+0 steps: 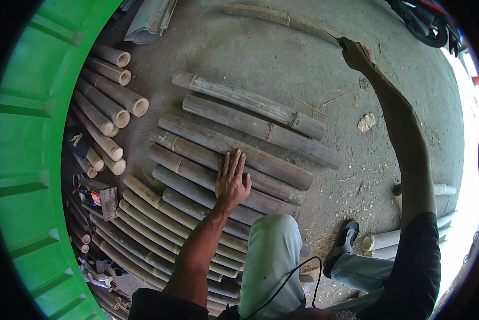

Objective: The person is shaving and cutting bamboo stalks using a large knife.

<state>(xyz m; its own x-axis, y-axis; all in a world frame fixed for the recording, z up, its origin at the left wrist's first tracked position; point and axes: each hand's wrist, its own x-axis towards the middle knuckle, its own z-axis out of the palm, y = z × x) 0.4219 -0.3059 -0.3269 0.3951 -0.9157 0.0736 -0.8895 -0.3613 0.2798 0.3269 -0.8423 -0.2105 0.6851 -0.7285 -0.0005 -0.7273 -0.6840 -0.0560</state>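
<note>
A: Bamboo pole (282, 18) sits at the reach of our right hand (356, 53), which is closed on a dark tool (342, 41) touching the pole's near end.

B: Its axis?

A: Running away leftward from that grip. Our left hand (231, 181) lies flat, fingers apart, bracing on the laid poles (239, 154).

Count: six grey bamboo poles (250, 128) laid side by side ahead of me; one more pole (282, 18) lies apart. One sandal (342, 246). One paper scrap (366, 122).
</note>
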